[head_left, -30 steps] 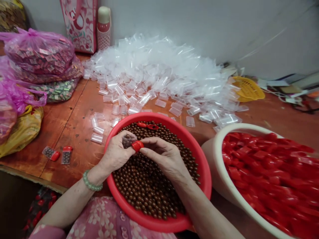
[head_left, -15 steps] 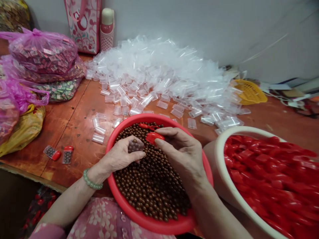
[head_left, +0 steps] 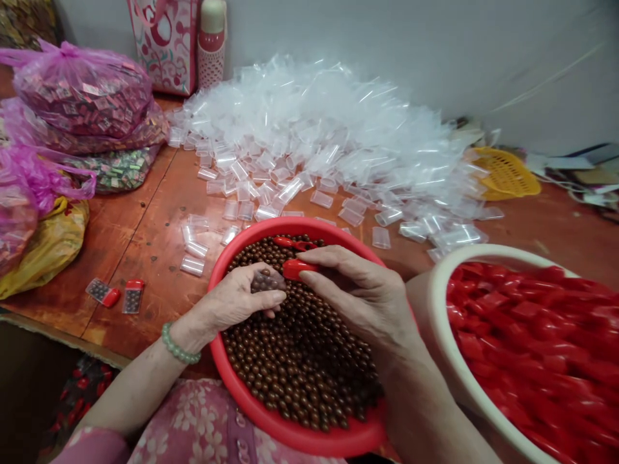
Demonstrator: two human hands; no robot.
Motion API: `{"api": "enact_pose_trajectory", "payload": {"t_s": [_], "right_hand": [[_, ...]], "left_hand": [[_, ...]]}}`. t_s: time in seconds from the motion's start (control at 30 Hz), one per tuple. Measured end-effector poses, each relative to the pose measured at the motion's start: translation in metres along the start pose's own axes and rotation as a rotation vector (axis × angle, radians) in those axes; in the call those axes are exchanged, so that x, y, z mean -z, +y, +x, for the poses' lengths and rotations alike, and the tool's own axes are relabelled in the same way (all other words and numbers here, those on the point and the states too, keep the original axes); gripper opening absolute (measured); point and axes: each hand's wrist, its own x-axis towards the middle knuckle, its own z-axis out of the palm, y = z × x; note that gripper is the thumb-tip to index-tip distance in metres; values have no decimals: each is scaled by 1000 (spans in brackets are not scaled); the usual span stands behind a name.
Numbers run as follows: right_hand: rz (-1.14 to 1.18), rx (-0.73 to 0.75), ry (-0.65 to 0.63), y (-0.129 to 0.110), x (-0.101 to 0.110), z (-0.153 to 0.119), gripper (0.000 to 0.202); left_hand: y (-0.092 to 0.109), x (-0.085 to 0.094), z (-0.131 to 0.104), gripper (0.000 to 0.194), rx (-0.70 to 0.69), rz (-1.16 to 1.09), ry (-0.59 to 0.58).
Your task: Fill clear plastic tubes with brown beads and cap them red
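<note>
A small, makeshift workshop is showing here, for clear plastic sleeves (head_left: 309, 129) are lying in a great heap across a worn wooden table (head_left: 120, 238), a red basin (head_left: 314, 444) is holding masses of brown balls (head_left: 290, 374), a white tub (head_left: 439, 309) is brimming with red plastic parts (head_left: 541, 341), and knotted bags (head_left: 82, 90) are bulging with small pieces.

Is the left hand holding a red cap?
No, the right hand pinches the red cap, while the left hand holds a clear case.
</note>
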Motion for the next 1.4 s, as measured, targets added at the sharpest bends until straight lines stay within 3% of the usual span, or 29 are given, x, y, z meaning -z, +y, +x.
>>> {"api": "enact_pose_trajectory", "payload": {"t_s": [0.1,0.3,0.47,0.67,0.83,0.93,1.1,1.4], "right_hand": [[21,30,16,-3,-2,3,20],[-31,162,-97,-9,-13,11,22],[-106,136,-112,-5,1,6,19],[-105,43,4,1,15,0,14],[-50,23,100,1,4,0,17],[-12,84,141,-5,-8,1,20],[-76,257,66,-10,-25,3,21],[-95,253,-8,-6,-23,1,16]], "left_hand": [[1,-1,0,35,5,-14,-6],[0,-1,2,31,5,-15,-38],[-1,0,2,27,26,-10,-14],[1,-1,1,22,17,-7,43],[2,0,3,24,38,-15,55],[0,0,4,30,37,-40,52],[-2,0,5,29,25,-53,-1],[-4,3,5,20,1,14,-62]]}}
